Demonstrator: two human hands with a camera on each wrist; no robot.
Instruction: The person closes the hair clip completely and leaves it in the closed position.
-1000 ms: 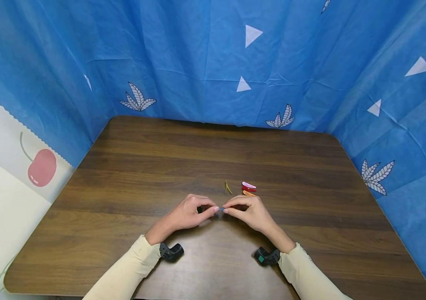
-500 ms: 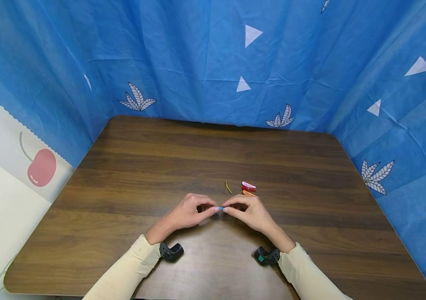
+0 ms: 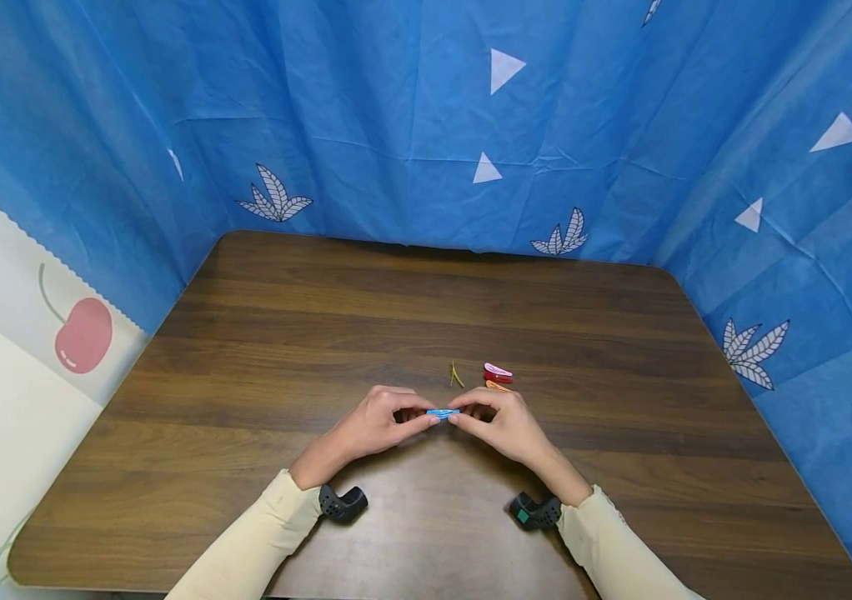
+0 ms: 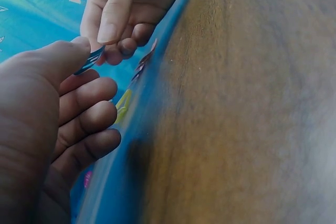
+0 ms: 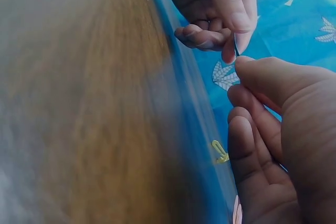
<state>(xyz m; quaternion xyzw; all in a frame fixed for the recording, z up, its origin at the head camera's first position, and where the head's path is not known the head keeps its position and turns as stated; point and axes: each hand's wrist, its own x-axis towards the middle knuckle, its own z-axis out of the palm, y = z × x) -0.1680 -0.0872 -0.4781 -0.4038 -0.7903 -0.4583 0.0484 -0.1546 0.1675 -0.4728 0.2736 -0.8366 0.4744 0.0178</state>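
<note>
Between the fingertips of both hands, close over the table, is a blue snap hair clip. My left hand pinches one end of it with thumb and forefinger. At the other end, my right hand pinches it the same way. The left wrist view shows light slots along the blue clip, partly covered by the left thumb. From the right wrist it is only a thin dark edge. Beyond the hands lies a yellow hair clip, its two parts spread apart.
Just behind the right hand, a pink hair clip, a red hair clip and an orange hair clip lie close together, the orange one nearest the hand. The brown wooden table reaches back to a blue curtain.
The blue hair clip has turned from a thin edge to show its broad slotted face in the head view. Both hands stay nearly in place; the other clips have not moved.
</note>
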